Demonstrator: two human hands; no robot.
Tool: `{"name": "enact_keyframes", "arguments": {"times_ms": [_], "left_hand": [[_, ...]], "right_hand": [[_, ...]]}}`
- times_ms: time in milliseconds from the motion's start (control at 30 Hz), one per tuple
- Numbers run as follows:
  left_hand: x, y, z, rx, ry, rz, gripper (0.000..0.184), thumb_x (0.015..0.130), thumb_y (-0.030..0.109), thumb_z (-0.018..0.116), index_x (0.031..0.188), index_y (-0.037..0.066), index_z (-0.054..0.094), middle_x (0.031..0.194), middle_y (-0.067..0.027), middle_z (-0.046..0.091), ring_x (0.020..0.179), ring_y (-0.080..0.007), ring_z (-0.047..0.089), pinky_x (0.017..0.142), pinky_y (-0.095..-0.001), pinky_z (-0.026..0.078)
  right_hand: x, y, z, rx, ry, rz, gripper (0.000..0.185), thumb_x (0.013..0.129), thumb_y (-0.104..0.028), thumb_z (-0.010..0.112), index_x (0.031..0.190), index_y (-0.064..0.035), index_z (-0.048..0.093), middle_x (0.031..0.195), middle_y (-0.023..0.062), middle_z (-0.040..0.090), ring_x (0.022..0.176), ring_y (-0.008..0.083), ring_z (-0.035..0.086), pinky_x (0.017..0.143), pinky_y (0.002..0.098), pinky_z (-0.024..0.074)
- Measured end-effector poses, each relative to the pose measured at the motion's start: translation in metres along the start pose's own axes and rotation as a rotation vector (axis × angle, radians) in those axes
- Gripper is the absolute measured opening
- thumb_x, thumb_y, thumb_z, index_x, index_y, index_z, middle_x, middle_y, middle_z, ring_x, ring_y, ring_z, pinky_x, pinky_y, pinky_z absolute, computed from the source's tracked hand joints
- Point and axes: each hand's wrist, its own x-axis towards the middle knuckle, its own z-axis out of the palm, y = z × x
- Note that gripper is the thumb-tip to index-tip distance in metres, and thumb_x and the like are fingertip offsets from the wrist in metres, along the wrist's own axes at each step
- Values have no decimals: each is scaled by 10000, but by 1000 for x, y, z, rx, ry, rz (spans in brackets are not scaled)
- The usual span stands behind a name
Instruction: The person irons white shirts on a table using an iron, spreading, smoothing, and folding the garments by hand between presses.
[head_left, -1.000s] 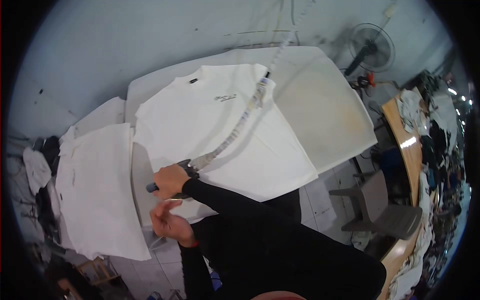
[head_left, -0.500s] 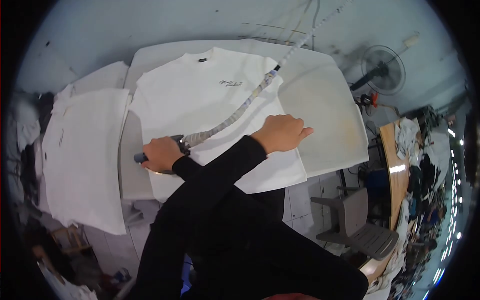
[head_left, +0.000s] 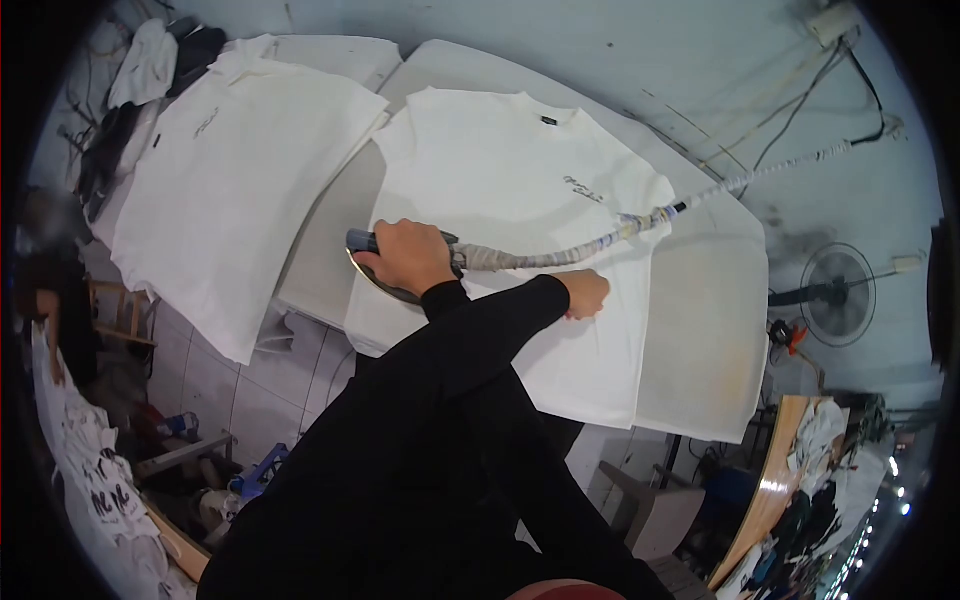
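Observation:
A white T-shirt (head_left: 470, 150) with small dark script on the chest lies spread on the padded ironing table (head_left: 700, 350). My arms are crossed, the left over the right. My right hand (head_left: 412, 255) is wrapped around the handle of an iron (head_left: 375, 275), whose soleplate edge shows on the shirt's left side. From the iron a tape-wrapped hose (head_left: 560, 250) runs up to the right. My left hand (head_left: 588, 295), fingers curled, is against the right part of the shirt; whether it pinches any cloth is hidden.
More white T-shirts (head_left: 250, 170) lie on the left, overhanging the table. A wall fan (head_left: 838, 292) is at the right. A grey plastic chair (head_left: 655, 515) and a wooden table (head_left: 770, 485) with clothes stand at lower right. Another person's arm (head_left: 48, 335) shows at far left.
The view has turned, shifting the table up and right. My left hand has moved inward from the shirt's right edge and its thumb no longer sticks out. The right hand keeps its hold on the iron.

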Motion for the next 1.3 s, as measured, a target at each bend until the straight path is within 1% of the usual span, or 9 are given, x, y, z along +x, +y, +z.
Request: {"name": "enact_keyframes", "arguments": {"times_ms": [33,133,233,333,533,633,833,933,1300], "left_hand": [[4,-2,1,61,59,30,295,1040,276,696,908,30,796,884,-172,804,867,-367,793,789,-529,613],[-20,26,-24,-93,191,172,219,1019,214,688,963,6,726,967,-186,811,818,-357,787,774,-515,620],[-43,57,-52,-301,245,175,159,1030,156,652,1029,0,684,1032,-199,802,749,-345,769,728,-493,621],[-43,60,-62,-490,339,252,194,1071,164,630,933,39,685,886,-142,784,703,-317,754,664,-483,595],[-43,59,-78,-24,690,433,515,1162,441,582,785,101,668,630,-80,665,658,-349,703,623,-489,529],[-47,65,-85,-50,692,362,557,1172,524,544,840,92,659,683,-125,672,668,-394,681,659,-517,522],[-53,66,-94,-122,742,274,397,1200,439,496,1068,90,633,788,-165,693,755,-437,684,712,-582,500],[-60,69,-101,-209,684,208,360,1201,400,480,1097,89,628,824,-169,705,795,-439,698,723,-589,502],[-47,54,-94,-50,755,274,397,1166,433,588,974,115,727,945,-92,747,866,-378,717,735,-537,531]], "right_hand": [[1,-1,-3,-5,-11,3,554,966,-622,798,1003,-69,787,908,169,804,863,392,803,784,515,620],[2,2,0,0,-24,4,565,974,-624,796,1032,-63,774,929,181,805,868,403,803,787,518,624],[2,1,0,2,-42,8,567,981,-624,790,1071,-65,765,944,189,806,876,415,802,796,528,626],[4,2,1,-2,-65,13,574,988,-645,769,1102,-82,775,943,190,809,877,418,800,801,535,627],[7,3,1,2,-91,18,585,987,-652,771,1131,-85,783,940,179,817,890,419,802,816,537,625],[7,2,0,6,-97,26,589,987,-655,772,1140,-86,785,947,175,821,890,417,803,822,538,623],[9,2,-1,-5,-124,31,588,991,-649,768,1140,-80,784,964,184,822,924,420,801,848,542,618],[9,3,0,11,-114,31,593,989,-651,769,1130,-75,782,974,183,823,941,425,800,862,546,616],[10,-3,-6,6,-140,41,608,980,-665,766,1100,-69,785,996,192,825,958,424,802,859,547,623]]}}
